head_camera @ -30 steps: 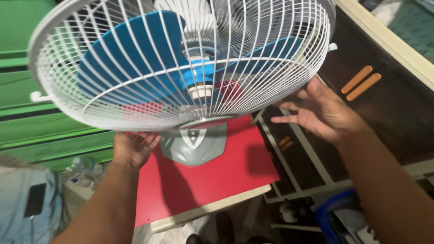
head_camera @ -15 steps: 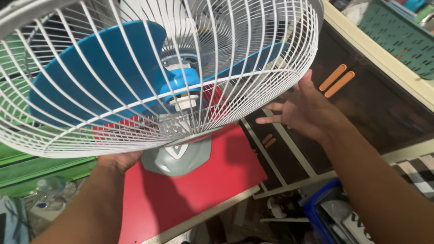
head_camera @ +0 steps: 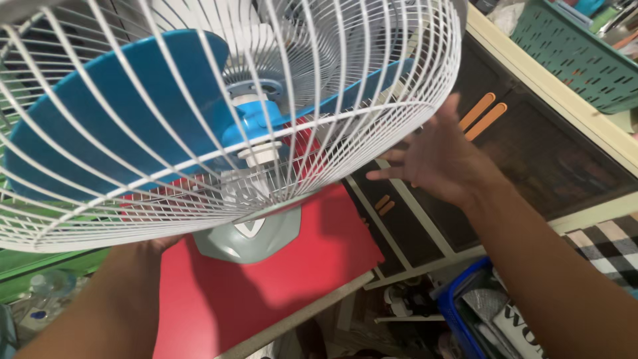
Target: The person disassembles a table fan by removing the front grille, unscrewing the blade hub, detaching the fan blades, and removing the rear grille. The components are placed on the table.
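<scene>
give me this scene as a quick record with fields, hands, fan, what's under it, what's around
left hand: under the lower rim of the fan cage, mostly hidden by it
right hand: fingers spread, open, at the cage's right edge
fan cage: white wire, tilted, fills the upper left of the view
blades: blue, inside the cage
fan base: grey, rests on the red board
red board: flat, below the fan
cabinet: dark doors with orange handles, at right
basket: green plastic, top right
</scene>
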